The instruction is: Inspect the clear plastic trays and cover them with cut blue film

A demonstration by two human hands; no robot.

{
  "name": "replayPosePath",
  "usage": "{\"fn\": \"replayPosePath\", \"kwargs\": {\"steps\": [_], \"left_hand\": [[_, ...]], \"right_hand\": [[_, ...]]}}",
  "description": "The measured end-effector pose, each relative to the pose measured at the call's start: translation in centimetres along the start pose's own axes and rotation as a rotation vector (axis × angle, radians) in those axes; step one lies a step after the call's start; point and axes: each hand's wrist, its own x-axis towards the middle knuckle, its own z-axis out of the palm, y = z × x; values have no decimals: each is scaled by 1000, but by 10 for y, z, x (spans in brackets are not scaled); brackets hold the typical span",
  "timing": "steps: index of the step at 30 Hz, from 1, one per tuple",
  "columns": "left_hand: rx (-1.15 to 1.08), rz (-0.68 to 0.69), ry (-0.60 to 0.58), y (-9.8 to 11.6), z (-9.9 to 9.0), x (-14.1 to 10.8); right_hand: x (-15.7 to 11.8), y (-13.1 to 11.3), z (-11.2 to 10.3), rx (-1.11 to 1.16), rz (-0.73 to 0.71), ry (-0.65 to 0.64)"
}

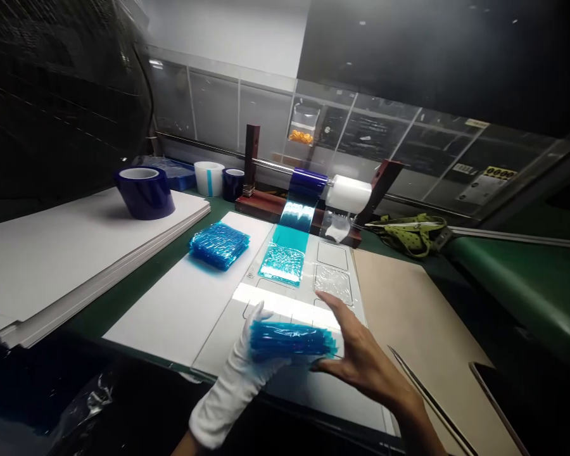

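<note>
My left hand (247, 364) wears a white glove. It is closed around the left end and underside of a stack of blue film-covered pieces (292, 340), held on edge above the near part of the work board. My bare right hand (356, 351) is beside the stack's right end, thumb and fingers spread apart, with a gap to the pieces. A second stack of shiny blue film pieces (220, 245) lies on a white sheet to the left. Ahead, blue film (289, 237) runs down from a roll (310, 182) onto the board, covering bubbly-looking material at its end.
A wooden stand (253, 152) holds the blue roll and a white roll (349, 193). At left, a blue tape roll (145, 193) sits on stacked white sheets (66, 253). A long thin metal strip (427, 396) and brown board (408, 297) are at right, a green pouch (411, 234) beyond.
</note>
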Motion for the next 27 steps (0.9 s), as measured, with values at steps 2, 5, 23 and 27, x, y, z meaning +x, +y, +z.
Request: {"fn": "replayPosePath", "kwargs": {"steps": [2, 5, 23, 27], "left_hand": [[-114, -11, -40, -1, 7, 0], [-240, -37, -75, 5, 8, -5], [-293, -28, 152, -19, -7, -8], [-282, -16, 199, -29, -7, -10]], "right_hand": [[-18, 23, 11, 138, 113, 19], [-25, 41, 43, 378, 144, -9], [31, -31, -22, -469, -94, -164], [39, -18, 13, -484, -91, -96]]}}
